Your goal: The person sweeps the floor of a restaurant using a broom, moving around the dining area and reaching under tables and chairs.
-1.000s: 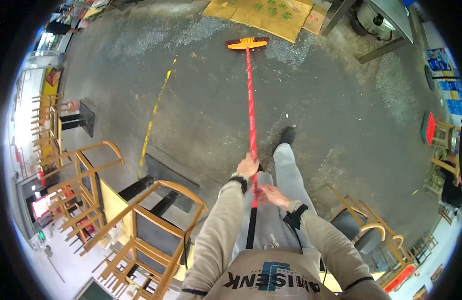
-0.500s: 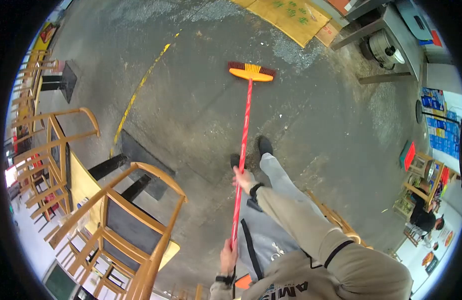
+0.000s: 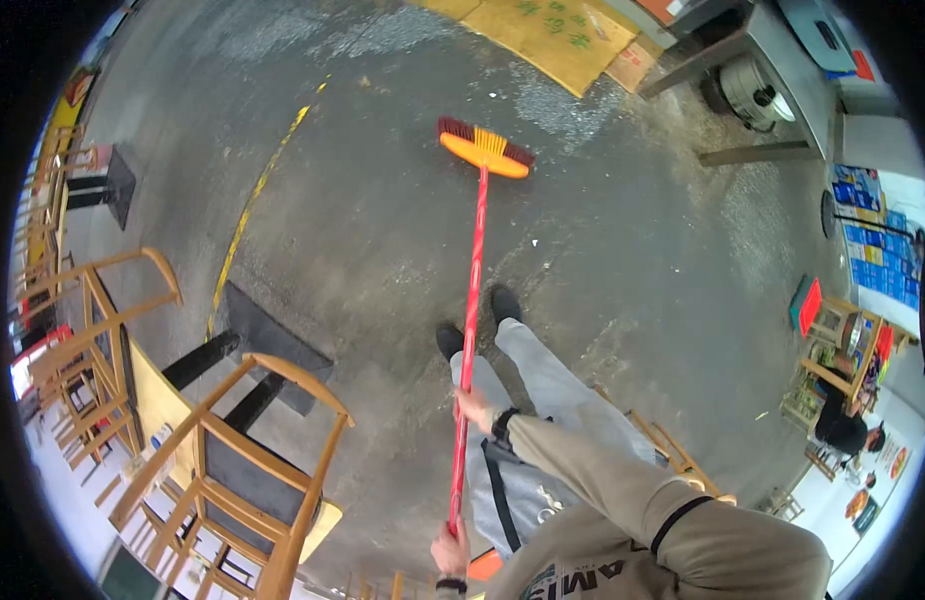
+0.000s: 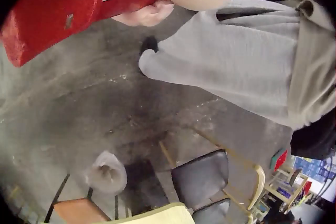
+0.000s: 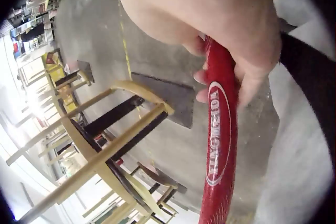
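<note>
A push broom with a red handle [image 3: 473,300] reaches forward over the grey floor. Its orange head [image 3: 488,157] bears dark red and yellow bristles and lies tilted slightly, far end of the handle. My right hand [image 3: 473,408] grips the handle in front of my thighs; in the right wrist view its fingers curl round the red tube [image 5: 219,134], just above a white oval logo. Lower down, my left hand [image 3: 449,550] holds the handle's near end by my left hip. In the left wrist view the thick red handle end [image 4: 58,16] shows beside that hand.
Wooden chairs [image 3: 298,372] rest upturned on a table at left, its dark base plate [image 3: 273,335] on the floor. Flattened cardboard [image 3: 543,40] lies ahead. A metal table [image 3: 793,75] with a pot [image 3: 761,95] stands at front right. Another person [image 3: 845,430] sits at far right.
My hands have traded places on the handle: the right is now the forward one, the left at the near end. The broom head has come closer and turned slightly; both feet now stand together.
</note>
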### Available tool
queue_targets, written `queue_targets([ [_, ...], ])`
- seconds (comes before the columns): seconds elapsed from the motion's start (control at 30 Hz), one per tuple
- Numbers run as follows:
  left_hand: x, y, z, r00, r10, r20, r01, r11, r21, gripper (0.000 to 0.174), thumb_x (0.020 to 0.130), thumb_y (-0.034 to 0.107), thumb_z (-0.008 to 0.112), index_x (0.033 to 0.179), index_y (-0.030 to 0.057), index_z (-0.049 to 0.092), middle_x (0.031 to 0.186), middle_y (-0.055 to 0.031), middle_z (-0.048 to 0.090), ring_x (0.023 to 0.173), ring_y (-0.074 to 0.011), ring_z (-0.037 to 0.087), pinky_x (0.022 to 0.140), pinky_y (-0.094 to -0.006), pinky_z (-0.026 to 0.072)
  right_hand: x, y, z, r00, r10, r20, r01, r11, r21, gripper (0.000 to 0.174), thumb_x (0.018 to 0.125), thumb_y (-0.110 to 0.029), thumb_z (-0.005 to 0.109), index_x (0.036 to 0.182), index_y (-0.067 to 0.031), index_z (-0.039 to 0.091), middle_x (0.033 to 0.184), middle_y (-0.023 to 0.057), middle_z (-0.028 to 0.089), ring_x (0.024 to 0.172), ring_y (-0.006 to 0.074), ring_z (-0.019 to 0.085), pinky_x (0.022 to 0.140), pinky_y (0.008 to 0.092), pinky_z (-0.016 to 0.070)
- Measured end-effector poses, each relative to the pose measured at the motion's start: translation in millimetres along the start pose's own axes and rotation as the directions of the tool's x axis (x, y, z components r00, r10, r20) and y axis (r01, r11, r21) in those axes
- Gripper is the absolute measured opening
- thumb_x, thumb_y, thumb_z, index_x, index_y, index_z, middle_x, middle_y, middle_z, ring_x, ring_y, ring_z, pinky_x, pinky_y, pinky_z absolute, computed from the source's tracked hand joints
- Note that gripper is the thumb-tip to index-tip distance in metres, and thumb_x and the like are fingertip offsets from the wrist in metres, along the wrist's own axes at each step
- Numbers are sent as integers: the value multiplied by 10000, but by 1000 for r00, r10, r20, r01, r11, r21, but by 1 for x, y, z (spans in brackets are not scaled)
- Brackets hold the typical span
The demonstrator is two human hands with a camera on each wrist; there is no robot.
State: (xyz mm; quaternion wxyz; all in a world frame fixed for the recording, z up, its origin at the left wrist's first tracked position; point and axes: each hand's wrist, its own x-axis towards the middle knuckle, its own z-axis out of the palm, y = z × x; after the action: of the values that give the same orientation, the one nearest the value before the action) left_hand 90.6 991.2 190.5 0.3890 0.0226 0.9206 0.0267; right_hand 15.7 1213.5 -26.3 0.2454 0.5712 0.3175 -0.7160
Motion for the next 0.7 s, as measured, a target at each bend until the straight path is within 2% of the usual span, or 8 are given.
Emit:
queue_targets([
  [0.1,79,68,-1,986,167,-10,-167,986,-30,408,895,461,487,779,74,543,584,-212,574,584,-427,583,511,-516,444,34,-80,-55,956,-290,-47,292,956,41,274,901,-252,483,738,-43,552,559,67,564,488,176,561,465,342,437],
  [0.2,136,161,5,962,272,-15,-272,961,-46,463,888,513,462,865,70,594,677,-219,616,674,-432,603,593,-514,468,55,-160,-117,834,-473,-285,512,855,79,189,889,-177,524,755,-47,492,564,60,533,473,188,559,410,350,454],
  [0.3,164,241,14,904,420,78,-411,905,-110,498,874,546,463,879,55,547,662,-268,600,661,-444,604,607,-536,468,60,-197,-181,738,-455,-497,571,815,102,376,902,-194,555,1156,-98,296,666,74,537,472,169,552,401,343,487],
  [0.4,174,278,1,819,564,102,-554,825,-114,385,868,463,527,884,79,530,655,-243,602,647,-445,592,579,-535,463,80,-189,-236,633,-558,-537,641,766,-40,409,877,-261,599,1178,-76,394,873,119,618,668,197,643,472,347,531],
  [0.47,177,275,-3,733,671,107,-628,729,-271,348,874,435,530,886,87,530,638,-225,602,616,-437,587,558,-518,465,155,-144,-290,514,-616,-597,401,788,-468,467,841,-330,620,1169,-62,423,946,169,634,770,291,670,512,380,547],
  [0.6,175,205,5,758,492,428,-404,869,-285,337,880,412,525,910,78,558,687,-234,616,649,-415,608,573,-484,489,102,-102,-226,666,-448,-597,297,893,-339,491,818,-364,618,1160,-64,435,996,210,628,832,363,657,553,416,563],
  [0.63,173,176,10,778,534,332,-496,846,-197,332,892,416,513,908,87,555,607,-134,627,515,-313,627,564,-426,512,95,-90,-202,692,-399,-601,261,915,-307,472,821,-347,613,1156,-68,432,982,208,629,817,362,659,560,426,568],
  [0.7,173,108,21,801,514,308,-498,857,-136,330,889,426,501,923,105,566,665,-171,631,601,-366,621,588,-469,499,83,-58,-153,763,-297,-574,201,953,-226,446,813,-310,620,1137,-77,421,958,202,625,773,358,659,575,432,582],
])
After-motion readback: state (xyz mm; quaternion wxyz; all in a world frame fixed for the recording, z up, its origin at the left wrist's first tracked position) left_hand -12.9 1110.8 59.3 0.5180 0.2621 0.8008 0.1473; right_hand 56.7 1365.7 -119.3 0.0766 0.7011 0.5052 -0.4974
